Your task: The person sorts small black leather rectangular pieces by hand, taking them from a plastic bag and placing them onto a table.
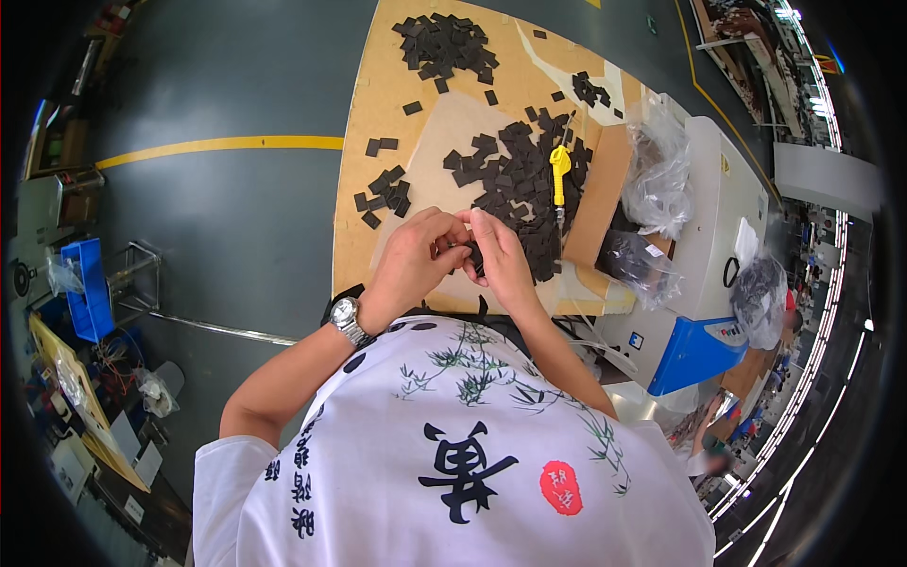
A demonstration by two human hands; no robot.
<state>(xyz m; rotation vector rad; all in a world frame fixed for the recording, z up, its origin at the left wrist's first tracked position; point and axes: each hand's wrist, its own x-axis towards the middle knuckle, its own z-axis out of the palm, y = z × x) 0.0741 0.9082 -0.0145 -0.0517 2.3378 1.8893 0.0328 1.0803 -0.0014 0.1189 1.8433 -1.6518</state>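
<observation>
Close together at the near edge of the table, my left hand (pixel 421 248) and my right hand (pixel 499 255) hold a small black piece (pixel 476 259) between their fingers; the fingers hide much of it. A large heap of flat black rectangular pieces (pixel 510 177) lies just beyond my hands, partly on a pale sheet (pixel 439 156). A smaller group of these pieces (pixel 382 193) is to the left, and another pile (pixel 446 46) is at the far end. On the heap's right side rests a yellow air blow gun (pixel 560 170) with a metal nozzle.
The wooden table (pixel 354 266) carries an open cardboard box (pixel 602 188) on its right, with clear plastic bags (pixel 655 170) at it. Beside it stands a white machine with a blue panel (pixel 694 354). A blue bin (pixel 88 290) and metal frame are at the left. Another person (pixel 708 461) is at lower right.
</observation>
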